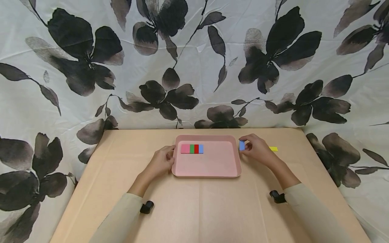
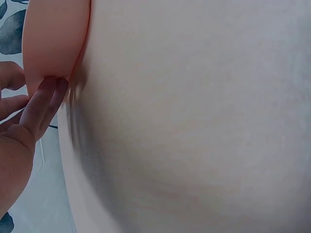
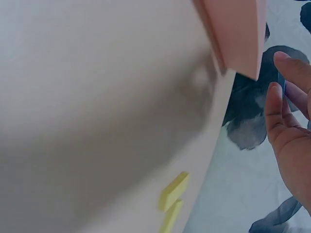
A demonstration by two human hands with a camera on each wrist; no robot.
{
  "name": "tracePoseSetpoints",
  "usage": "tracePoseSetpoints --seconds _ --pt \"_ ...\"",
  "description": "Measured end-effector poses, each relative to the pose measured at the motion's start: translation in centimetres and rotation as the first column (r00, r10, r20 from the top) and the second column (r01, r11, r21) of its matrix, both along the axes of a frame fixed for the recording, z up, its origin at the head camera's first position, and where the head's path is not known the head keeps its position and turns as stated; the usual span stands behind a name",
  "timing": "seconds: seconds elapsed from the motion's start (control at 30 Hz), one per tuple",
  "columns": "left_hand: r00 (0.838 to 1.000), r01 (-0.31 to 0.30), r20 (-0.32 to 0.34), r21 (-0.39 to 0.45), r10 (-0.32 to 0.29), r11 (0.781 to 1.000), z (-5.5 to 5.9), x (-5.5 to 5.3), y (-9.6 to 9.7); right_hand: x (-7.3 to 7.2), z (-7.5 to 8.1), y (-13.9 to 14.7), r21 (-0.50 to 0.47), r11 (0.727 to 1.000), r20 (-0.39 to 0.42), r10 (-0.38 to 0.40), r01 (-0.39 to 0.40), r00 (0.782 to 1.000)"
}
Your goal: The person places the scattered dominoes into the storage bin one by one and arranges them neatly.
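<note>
A shallow pink tray [image 1: 209, 167] lies near the table's far edge. Inside it, towards the upper left, a pink piece [image 1: 185, 149], a green piece [image 1: 191, 149], a red piece [image 1: 196, 149] and a light blue piece [image 1: 201, 149] form a touching row. My left hand [image 1: 163, 159] grips the tray's left side; its fingertips press the outer wall in the left wrist view. Just beyond the right rim, my right hand [image 1: 256, 148] pinches a small flat blue tile [image 1: 241, 145] between thumb and fingers. In the right wrist view the tile is mostly hidden by the fingers.
Behind the right hand lie yellow pieces [image 1: 274, 148]; the right wrist view shows two yellow blocks [image 3: 174, 191] close together near the table edge. The light wooden table [image 1: 197, 209] ends just behind the tray, where a floral cloth [image 1: 200, 67] hangs.
</note>
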State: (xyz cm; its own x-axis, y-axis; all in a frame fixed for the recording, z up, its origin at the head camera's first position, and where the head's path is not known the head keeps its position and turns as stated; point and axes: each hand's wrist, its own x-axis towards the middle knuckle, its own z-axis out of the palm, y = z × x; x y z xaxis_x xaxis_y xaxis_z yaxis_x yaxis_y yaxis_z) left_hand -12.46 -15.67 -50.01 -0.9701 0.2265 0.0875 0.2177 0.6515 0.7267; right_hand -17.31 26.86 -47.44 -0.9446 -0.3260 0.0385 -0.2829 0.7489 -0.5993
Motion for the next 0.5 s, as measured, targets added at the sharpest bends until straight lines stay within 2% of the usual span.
tracePoseSetpoints --seconds 0.1,0.33,0.5 --pt "1.000 0.001 0.001 0.000 -0.001 1.000 -0.1 -0.1 -0.1 -0.6 0.4 -1.0 -0.003 1.000 -0.012 0.026 -0.026 1.000" --pt "1.000 0.007 -0.006 -0.005 -0.007 1.000 -0.2 -0.1 -0.2 -1.5 1.1 -3.5 -0.028 0.997 0.036 0.068 -0.067 0.997" --pt "1.000 0.004 -0.012 -0.008 -0.004 1.000 -0.2 -0.1 -0.2 -2.1 1.2 -5.5 -0.011 0.993 0.007 0.116 -0.116 0.993"
